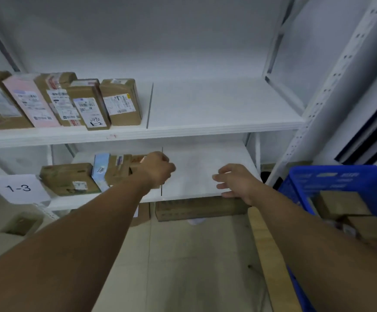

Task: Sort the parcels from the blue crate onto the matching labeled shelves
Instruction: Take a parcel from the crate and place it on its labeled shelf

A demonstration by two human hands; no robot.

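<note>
A: What stands around us?

B: We face a white rack. Its upper shelf (216,122) carries five parcels (120,102), upright in a row at the left end. One of them bears a handwritten "1-2".

A: And below that?

B: On the lower shelf (196,174) we count four parcels, all to the left. There is a broad brown box (68,179), a pale blue packet (100,168), a brown parcel (117,167) and the end parcel (136,164). One paper label (17,188) reading "1-3" sits at that shelf's left.

A: Where are our hands?

B: Our left hand (158,170) reaches in under the upper shelf, its fingers curled against the end parcel. Its back hides the grip, so we cannot tell whether it holds the parcel. Our right hand (234,181) is wide, fingers loosely spread over the lower shelf's bare front edge, holding nothing.

A: What stands in our way?

B: The upper shelf overhangs our reach. One rack post (331,86) stands between the shelves and the blue crate (331,176) at our right, by the wooden bench (270,255). We count two brown boxes (340,203) in the crate. One carton (196,210) lies on the floor under the lower shelf.
</note>
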